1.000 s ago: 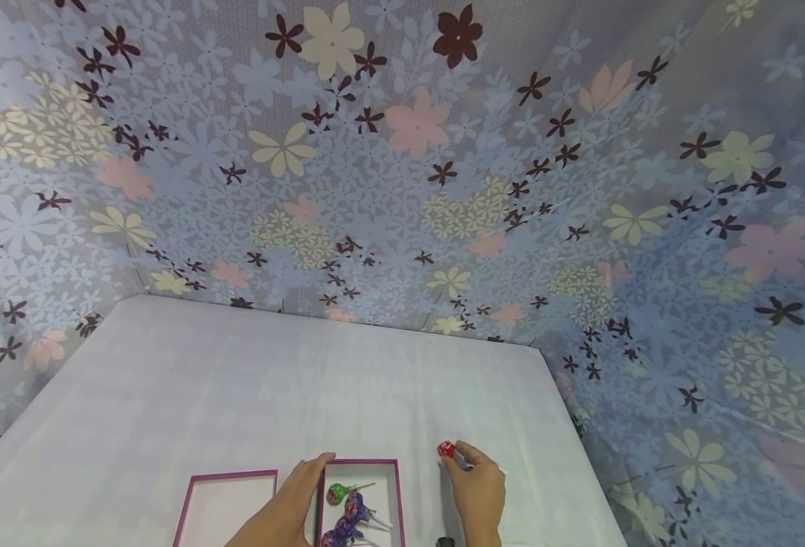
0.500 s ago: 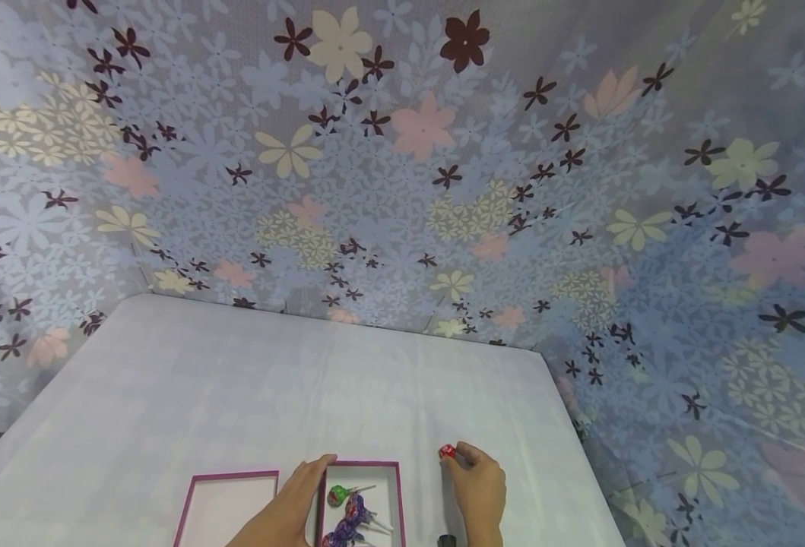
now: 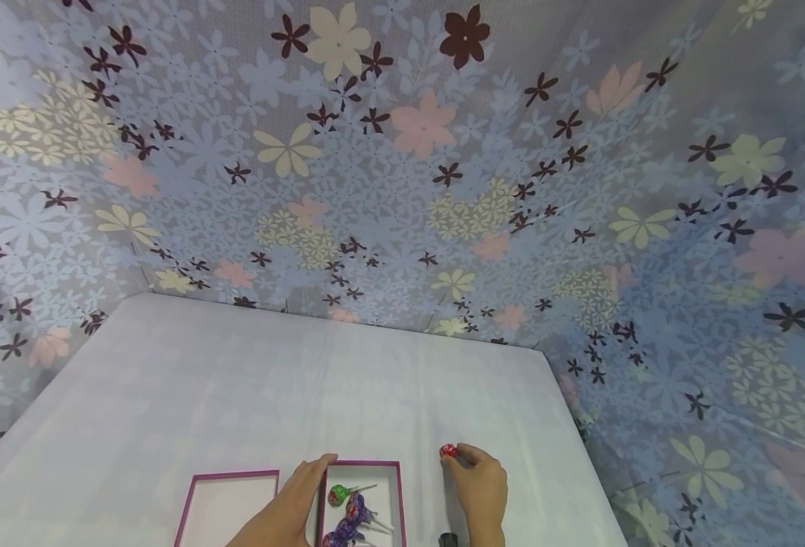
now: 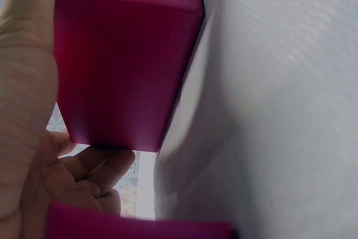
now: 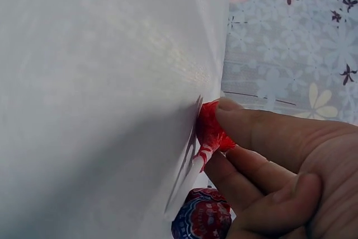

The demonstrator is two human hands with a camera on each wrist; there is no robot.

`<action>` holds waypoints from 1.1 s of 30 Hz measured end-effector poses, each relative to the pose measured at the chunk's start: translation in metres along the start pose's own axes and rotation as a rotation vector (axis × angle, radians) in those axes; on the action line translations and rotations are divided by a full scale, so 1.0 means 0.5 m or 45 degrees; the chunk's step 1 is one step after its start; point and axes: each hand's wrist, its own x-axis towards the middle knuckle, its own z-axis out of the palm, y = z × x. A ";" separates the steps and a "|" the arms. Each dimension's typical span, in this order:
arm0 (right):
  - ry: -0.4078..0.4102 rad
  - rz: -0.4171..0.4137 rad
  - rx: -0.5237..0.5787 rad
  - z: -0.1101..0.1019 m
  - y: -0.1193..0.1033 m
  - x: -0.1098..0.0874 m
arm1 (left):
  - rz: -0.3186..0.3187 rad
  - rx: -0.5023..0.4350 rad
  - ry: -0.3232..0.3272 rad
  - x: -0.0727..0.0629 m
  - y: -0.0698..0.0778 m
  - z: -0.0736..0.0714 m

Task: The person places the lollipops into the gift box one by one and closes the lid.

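Note:
My left hand point(image 3: 286, 503) grips the left wall of a magenta-edged box point(image 3: 361, 462) with a white inside. In the left wrist view its thumb and curled fingers hold the deep magenta box point(image 4: 126, 71). Inside lie a green-wrapped lollipop point(image 3: 337, 494) and several purple-wrapped lollipops point(image 3: 356, 507), white sticks pointing right. To the right of the box, my right hand point(image 3: 482, 490) pinches a red-wrapped lollipop point(image 3: 448, 450) by its head, low at the white tabletop. The right wrist view shows its white stick slanting down beside a blue-and-red wrapped candy point(image 5: 204, 216).
Left of my left hand lies a second magenta-edged box or lid point(image 3: 234, 475), white inside. A small dark object point(image 3: 448, 539), cut off by the frame, sits near my right wrist. Floral cloth point(image 3: 375, 190) hangs behind and right of the white table point(image 3: 272, 372).
The red lollipop turns slightly and comes down a little in my right fingers. My left hand stays on the box; the head view shifts slightly.

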 end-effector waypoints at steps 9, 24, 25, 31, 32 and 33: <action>-0.031 0.006 -0.030 -0.004 -0.005 -0.001 | 0.002 -0.006 0.011 0.000 -0.001 0.001; -0.033 0.028 -0.093 -0.009 -0.021 -0.005 | 0.033 0.152 0.066 -0.002 0.000 0.002; -0.033 0.026 -0.093 -0.009 -0.021 -0.005 | 0.028 0.144 0.061 -0.001 0.001 0.002; -0.031 0.035 -0.096 -0.008 -0.025 -0.005 | 0.043 0.141 0.065 -0.002 0.004 0.000; -0.031 0.036 -0.097 -0.007 -0.025 -0.005 | 0.052 0.152 0.071 -0.002 0.004 0.000; -0.030 0.037 -0.098 -0.007 -0.025 -0.005 | 0.054 0.156 0.074 -0.002 0.004 0.001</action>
